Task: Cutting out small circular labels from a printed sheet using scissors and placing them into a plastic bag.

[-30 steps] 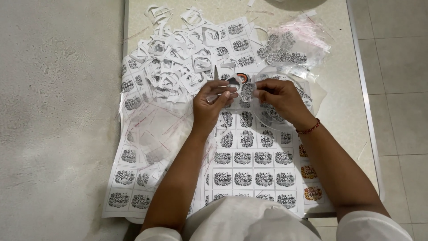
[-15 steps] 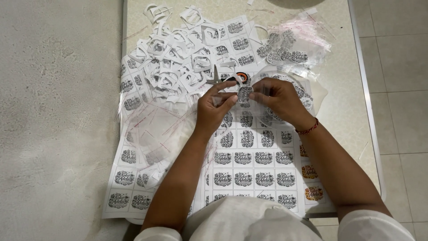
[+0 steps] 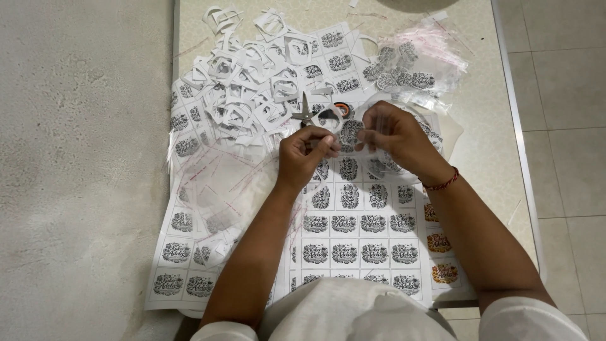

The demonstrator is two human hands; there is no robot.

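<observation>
The scissors (image 3: 307,115) lie half buried under paper scraps (image 3: 243,76), handles hidden. Just right of them, the small piece in the right hand (image 3: 394,136) grip is too blurred to tell.

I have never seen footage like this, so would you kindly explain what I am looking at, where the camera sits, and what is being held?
There is no machine here: a person works with two bare hands, filmed by a camera worn on the head, looking straight down. The left hand and right hand meet over a table, and together they hold a small round cut-out label, which seems to sit in a clear plastic sleeve. Under the arms lies a printed sheet of labels. Beyond the hands are a pile of white paper offcuts, small scissors and clear bags of finished labels. The right wrist wears a red bracelet.
</observation>
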